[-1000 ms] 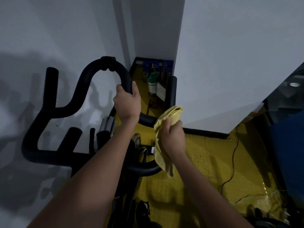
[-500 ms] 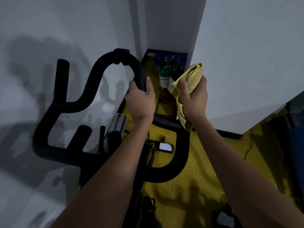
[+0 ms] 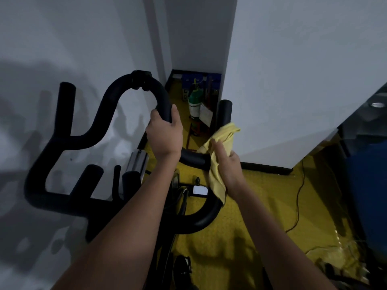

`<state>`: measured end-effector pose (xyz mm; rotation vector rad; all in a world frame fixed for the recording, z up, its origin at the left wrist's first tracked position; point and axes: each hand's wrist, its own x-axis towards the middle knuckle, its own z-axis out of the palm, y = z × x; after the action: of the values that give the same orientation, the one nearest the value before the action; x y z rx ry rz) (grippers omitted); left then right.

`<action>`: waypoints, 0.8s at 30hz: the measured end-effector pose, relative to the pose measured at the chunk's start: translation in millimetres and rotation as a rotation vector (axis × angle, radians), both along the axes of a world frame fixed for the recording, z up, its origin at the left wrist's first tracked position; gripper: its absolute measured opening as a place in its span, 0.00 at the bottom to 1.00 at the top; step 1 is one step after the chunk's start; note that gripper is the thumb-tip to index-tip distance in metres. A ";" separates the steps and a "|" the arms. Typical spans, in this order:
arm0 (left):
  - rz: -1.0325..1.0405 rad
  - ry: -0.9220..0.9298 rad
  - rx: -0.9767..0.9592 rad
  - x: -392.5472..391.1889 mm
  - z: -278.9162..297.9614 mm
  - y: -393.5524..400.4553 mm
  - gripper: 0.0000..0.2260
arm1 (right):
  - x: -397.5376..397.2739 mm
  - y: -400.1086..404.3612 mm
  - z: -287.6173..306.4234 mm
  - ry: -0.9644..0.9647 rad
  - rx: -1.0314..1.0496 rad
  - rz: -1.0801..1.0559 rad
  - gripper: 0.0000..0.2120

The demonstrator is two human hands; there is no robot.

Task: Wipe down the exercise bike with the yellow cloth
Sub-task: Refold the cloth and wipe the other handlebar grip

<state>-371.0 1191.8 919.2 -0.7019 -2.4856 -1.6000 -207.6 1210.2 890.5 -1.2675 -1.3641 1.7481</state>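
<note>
The exercise bike's black handlebar (image 3: pixel 109 105) curves across the middle of the view, with its frame dropping out of sight below my arms. My left hand (image 3: pixel 165 135) is wrapped around the handlebar's central loop, on its right side. My right hand (image 3: pixel 228 164) grips the yellow cloth (image 3: pixel 217 166), which is wrapped round the lower part of the right upright grip (image 3: pixel 225 111). The cloth's loose end hangs down over the bar below. The top of that grip pokes out bare above the cloth.
White walls stand close on the left and right. A narrow gap behind the bike holds a green-and-white bottle (image 3: pixel 195 103) and blue boxes (image 3: pixel 192 78). The floor (image 3: pixel 261 206) is yellow, with a black cable (image 3: pixel 299 195) trailing over it. A blue object (image 3: pixel 368 195) sits at far right.
My right hand slid the cloth up to the top of the right grip, then back down to its lower part. My left hand kept its hold on the loop.
</note>
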 end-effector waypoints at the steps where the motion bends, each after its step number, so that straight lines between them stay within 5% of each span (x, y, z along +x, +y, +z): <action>1: -0.002 -0.005 0.001 0.4 0.2 -0.3 0.20 | 4.1 -8.8 -5.1 -0.005 -0.010 0.001 0.23; 7: -0.001 -0.001 -0.014 1.4 1.0 -0.6 0.21 | 20.2 -49.2 -18.7 0.006 0.007 -0.010 0.25; 12: 0.009 -0.025 -0.002 -3.3 2.5 -0.7 0.22 | 5.9 -47.2 -19.2 -0.141 0.291 -0.128 0.13; 17: 0.027 -0.036 -0.016 -6.1 4.9 0.1 0.20 | -30.4 11.7 0.9 -0.313 0.500 -0.115 0.21; 24: 0.021 -0.040 -0.016 -7.1 6.8 1.2 0.18 | -57.0 50.5 28.3 -0.285 0.609 -0.203 0.29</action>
<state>-378.1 1193.0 926.0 -0.6505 -2.5276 -1.6048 -264.7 1260.7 918.8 -1.2655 -1.6854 0.9274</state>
